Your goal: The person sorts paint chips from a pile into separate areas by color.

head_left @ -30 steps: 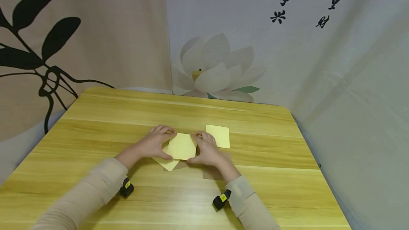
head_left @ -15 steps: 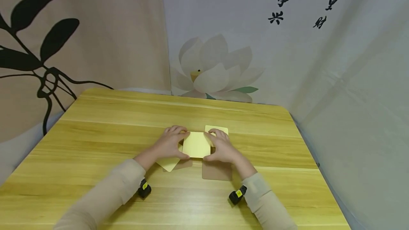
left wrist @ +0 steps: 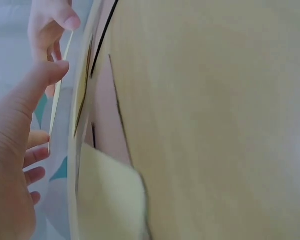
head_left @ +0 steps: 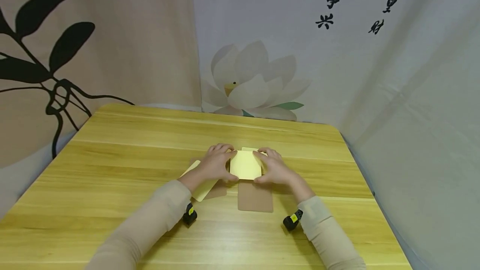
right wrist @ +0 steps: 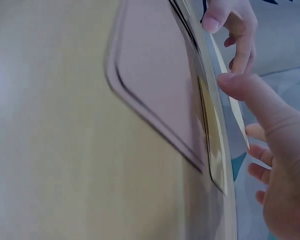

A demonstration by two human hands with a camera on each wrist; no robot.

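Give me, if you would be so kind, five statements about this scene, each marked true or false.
1. The left hand and right hand hold the same yellow card. True.
2. The held card lies flat on the table. False: the wrist views show it raised above the table.
3. In the head view, a brown card shows below the held card. True.
4. In the head view, the left wrist hides part of another yellow card. True.
5. The sleeves are black. False: the sleeves are beige.
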